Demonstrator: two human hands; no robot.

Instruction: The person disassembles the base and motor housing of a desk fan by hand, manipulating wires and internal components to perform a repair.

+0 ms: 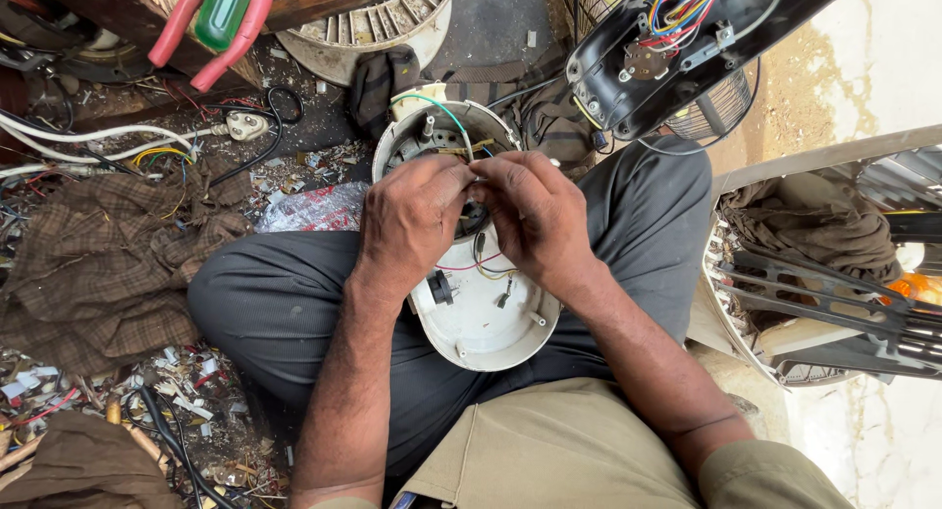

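Note:
A round white plastic housing [486, 327], its open inside facing up with wires and small parts in it, rests on my lap between my crossed legs. My left hand [412, 219] and my right hand [535, 214] meet above its far half, fingertips pinched together on thin wires [473, 180] coming out of the housing. A green wire [442, 105] arcs over the housing's far rim. What lies directly under my fingers is hidden.
A black fan base with coloured wires [667, 48] stands at the upper right. Red-handled pliers [211, 23] lie on a wooden board at the top left. Brown cloth [108, 264], a white plug [245, 126], cables and scraps cover the floor on the left. Fan grilles [824, 313] lie on the right.

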